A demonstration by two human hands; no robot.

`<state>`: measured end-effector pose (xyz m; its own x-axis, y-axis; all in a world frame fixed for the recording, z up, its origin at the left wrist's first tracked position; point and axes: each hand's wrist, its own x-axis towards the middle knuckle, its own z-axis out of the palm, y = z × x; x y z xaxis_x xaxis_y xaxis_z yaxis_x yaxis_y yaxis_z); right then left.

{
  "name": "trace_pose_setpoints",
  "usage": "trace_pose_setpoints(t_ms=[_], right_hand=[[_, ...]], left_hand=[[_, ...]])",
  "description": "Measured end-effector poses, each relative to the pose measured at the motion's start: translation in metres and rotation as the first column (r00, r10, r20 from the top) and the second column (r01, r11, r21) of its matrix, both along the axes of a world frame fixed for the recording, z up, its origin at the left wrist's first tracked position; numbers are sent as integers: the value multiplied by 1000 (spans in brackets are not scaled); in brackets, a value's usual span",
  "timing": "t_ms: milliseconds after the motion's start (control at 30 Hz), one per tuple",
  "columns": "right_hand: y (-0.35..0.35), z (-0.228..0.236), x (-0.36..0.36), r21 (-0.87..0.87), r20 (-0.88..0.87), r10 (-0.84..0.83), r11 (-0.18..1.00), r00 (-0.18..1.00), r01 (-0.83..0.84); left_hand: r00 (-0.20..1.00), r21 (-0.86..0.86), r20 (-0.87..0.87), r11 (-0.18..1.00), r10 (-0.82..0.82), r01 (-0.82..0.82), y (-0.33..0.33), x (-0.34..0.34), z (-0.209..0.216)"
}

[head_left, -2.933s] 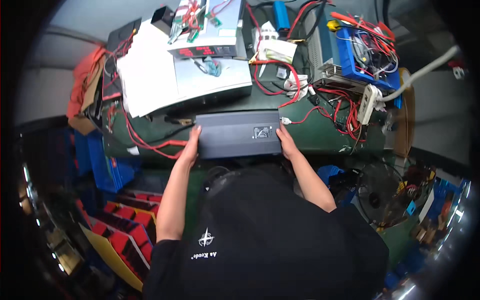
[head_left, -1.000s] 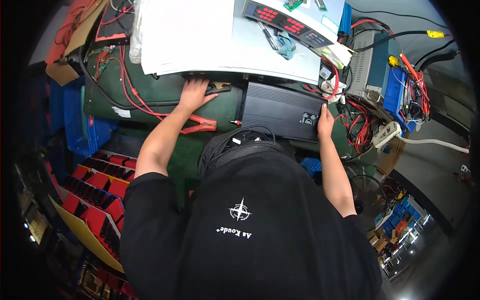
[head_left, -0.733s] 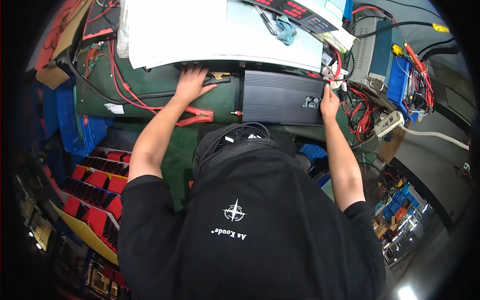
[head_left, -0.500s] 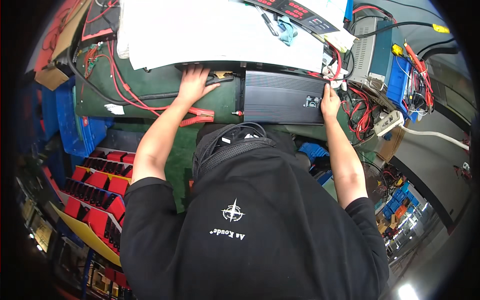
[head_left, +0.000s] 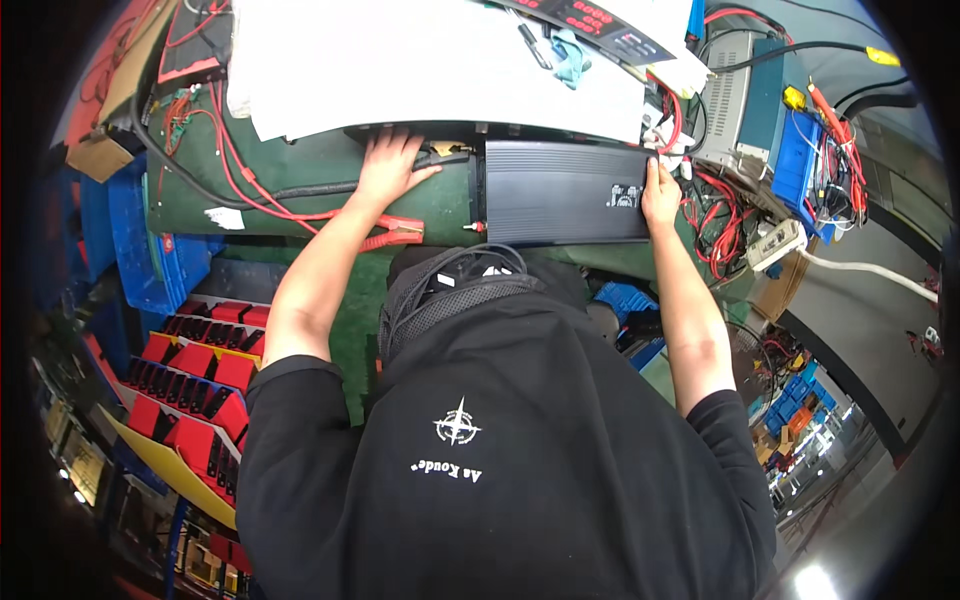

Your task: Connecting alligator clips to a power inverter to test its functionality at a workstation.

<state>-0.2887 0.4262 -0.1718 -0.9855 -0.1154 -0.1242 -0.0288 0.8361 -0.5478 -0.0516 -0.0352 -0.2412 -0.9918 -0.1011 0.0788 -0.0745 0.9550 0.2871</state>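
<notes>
A black, ribbed metal case (head_left: 560, 195), like a power inverter with a white label, lies on the green bench mat. My right hand (head_left: 660, 195) grips its right end, some of the fingers hidden behind the edge. Left of the case, my left hand (head_left: 388, 175) is stretched out with its fingers apart and nothing held. Its fingertips touch the dark front edge of the white-topped shelf. By that hand's thumb runs a thick black cable (head_left: 325, 188). A red clamp (head_left: 396, 232) on red leads rests nearer to me.
Above the bench, the white shelf top (head_left: 400, 70) bears a meter with red digits (head_left: 590, 18) and a blue-green cloth (head_left: 570, 60). At right are a grey instrument (head_left: 728, 100), tangled red wires (head_left: 715, 215) and a power strip (head_left: 777, 245). Red parts (head_left: 195, 365) fill a rack at left.
The whole view has shifted very slightly. Both hands keep their places, the right one at the case's end and the left one at the shelf edge.
</notes>
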Motion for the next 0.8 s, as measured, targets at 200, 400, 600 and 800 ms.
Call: trace_pose_setpoints(t_ms=[200,400,600,800], right_hand=[[-2,3,0,14,17,18,1000,1000,-18],[-6,8,2,17,8,12,1000,1000,-12],[-8,9,2,-1,-10,10,1000,1000,-10],[-9,11,1,-24,23,-9,1000,1000,9]], left_hand=[[999,-4,40,1000,13,-13,3,2,4],[1000,-41,-12,999,-14,14,-4,1,6],[1000,-66,-7,998,-14,13,-7,2,9],[998,-110,-49,993,-37,31,-6,3,13]])
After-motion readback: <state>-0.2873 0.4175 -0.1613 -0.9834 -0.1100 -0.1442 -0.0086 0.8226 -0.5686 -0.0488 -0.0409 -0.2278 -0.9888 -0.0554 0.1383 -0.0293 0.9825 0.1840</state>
